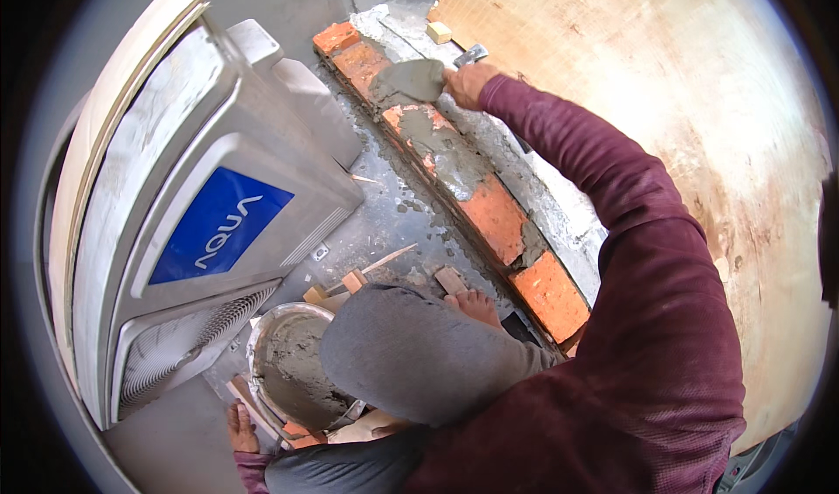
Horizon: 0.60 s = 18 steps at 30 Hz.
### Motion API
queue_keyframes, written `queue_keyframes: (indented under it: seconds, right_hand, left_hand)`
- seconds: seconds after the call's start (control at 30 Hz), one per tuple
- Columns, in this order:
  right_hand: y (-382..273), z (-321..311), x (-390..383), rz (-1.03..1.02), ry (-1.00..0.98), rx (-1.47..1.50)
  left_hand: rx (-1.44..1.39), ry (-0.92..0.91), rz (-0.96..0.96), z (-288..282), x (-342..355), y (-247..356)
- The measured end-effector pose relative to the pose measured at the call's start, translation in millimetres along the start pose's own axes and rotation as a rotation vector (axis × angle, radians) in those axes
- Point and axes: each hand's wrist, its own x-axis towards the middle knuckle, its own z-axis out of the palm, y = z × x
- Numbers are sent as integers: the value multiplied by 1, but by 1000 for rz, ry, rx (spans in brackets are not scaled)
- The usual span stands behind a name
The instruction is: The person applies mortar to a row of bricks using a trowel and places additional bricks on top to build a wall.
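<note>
My right hand (469, 86) is closed round the handle of a mortar-smeared trowel (419, 78). The trowel's blade lies over the far part of a row of orange bricks (496, 219), where grey mortar (441, 149) is spread on top. Bare brick faces show at the nearer end of the row. Down at the lower left, my left hand (242, 428) holds nothing, its fingers stretched out beside a piece of wood. Close to it stands a round bucket (297, 367) of wet grey mortar, partly hidden by my knee.
A large grey machine with a blue panel (223, 223) takes up the left side. A plywood sheet (638, 66) leans along the right. Wood offcuts (354, 281) and mortar splashes lie on the floor, and a small wooden block (439, 32) sits past the trowel.
</note>
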Motion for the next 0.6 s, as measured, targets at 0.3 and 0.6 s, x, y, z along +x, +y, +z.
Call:
queue_keyframes:
  seconds: [0.3, 0.6]
  right_hand:
    - [-45, -75, 60, -256, 205, -504]
    - [-125, -76, 229, -319, 283, -849]
  left_hand:
    - [-6, -104, -106, 1, -13, 17]
    - [-252, -158, -120, 13, -84, 47]
